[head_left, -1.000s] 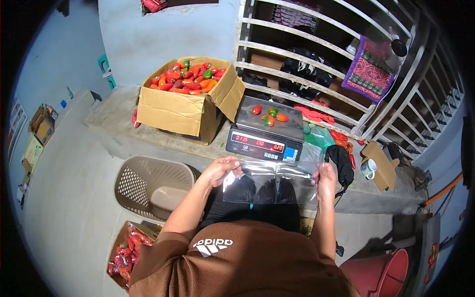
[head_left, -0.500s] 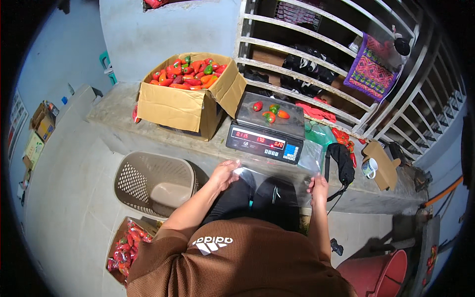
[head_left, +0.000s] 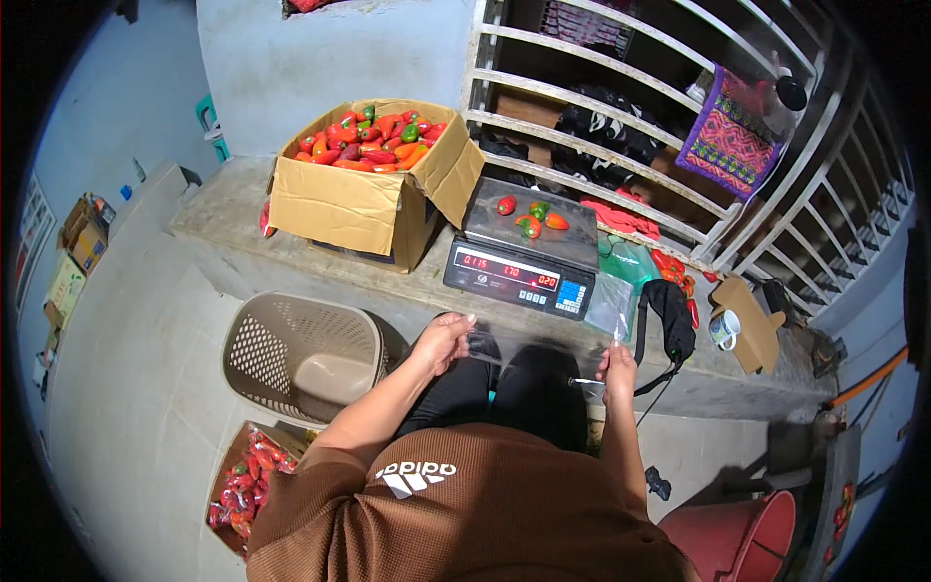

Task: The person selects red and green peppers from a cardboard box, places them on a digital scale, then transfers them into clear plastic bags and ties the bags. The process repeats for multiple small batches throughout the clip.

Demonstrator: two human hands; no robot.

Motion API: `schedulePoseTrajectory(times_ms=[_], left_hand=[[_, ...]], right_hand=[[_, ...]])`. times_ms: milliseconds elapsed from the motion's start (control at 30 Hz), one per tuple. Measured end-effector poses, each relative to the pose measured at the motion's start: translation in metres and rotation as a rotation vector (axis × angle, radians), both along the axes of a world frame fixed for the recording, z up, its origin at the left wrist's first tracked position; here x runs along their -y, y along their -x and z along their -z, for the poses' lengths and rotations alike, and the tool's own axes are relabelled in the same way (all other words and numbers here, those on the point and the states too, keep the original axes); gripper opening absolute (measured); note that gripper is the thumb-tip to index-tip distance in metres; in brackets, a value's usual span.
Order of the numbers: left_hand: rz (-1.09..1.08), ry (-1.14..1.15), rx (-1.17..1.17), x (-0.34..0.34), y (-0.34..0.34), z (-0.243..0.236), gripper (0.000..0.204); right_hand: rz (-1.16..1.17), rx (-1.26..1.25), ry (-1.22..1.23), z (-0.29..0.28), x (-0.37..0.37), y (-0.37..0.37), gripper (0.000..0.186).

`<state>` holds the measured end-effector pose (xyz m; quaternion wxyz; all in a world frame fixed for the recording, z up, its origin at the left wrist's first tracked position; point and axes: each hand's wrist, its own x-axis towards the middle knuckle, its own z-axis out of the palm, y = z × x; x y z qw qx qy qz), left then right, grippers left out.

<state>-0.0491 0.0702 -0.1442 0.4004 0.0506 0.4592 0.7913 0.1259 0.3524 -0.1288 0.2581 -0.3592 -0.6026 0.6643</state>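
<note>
Stretched between my hands, above my lap, is a clear plastic bag (head_left: 487, 345) that is hard to see against my dark trousers. My left hand (head_left: 443, 345) pinches one side of it, and my right hand (head_left: 617, 371) pinches the other. Just beyond them a black digital scale (head_left: 516, 277) stands on the ledge with its red display lit. Several small peppers (head_left: 529, 226), red, orange and partly green, lie on its plate. To the left of the scale an open cardboard box (head_left: 335, 206) is heaped with red, orange and green peppers (head_left: 373, 141).
A beige laundry basket (head_left: 335, 373) stands on the floor at left. Nearer me is a carton of bagged peppers (head_left: 254, 485). Along the ledge (head_left: 228, 218) at right are clear bags (head_left: 611, 299), a black pouch (head_left: 667, 325) and a mug (head_left: 723, 330). A red bucket (head_left: 727, 538) sits at lower right.
My right hand has shifted slightly left and toward the bag, and my left hand slightly right. Both keep hold of the bag. The peppers on the scale stay put.
</note>
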Motion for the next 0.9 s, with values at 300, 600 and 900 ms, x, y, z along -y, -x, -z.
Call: schedulePoseTrajectory(times_ms=[300, 600, 900], left_hand=[[-0.026, -0.041, 0.094, -0.006, -0.024, -0.047, 0.009], [-0.132, 0.071, -0.058, -0.016, -0.034, -0.043, 0.023], [-0.085, -0.034, -0.158, -0.028, -0.059, -0.042, 0.028]], right_hand=[[0.022, -0.032, -0.015, 0.003, -0.001, 0.003, 0.026], [0.443, 0.169, -1.591, -0.054, 0.044, 0.016, 0.028], [-0.822, 0.096, -0.234, -0.051, 0.137, 0.057, 0.013]])
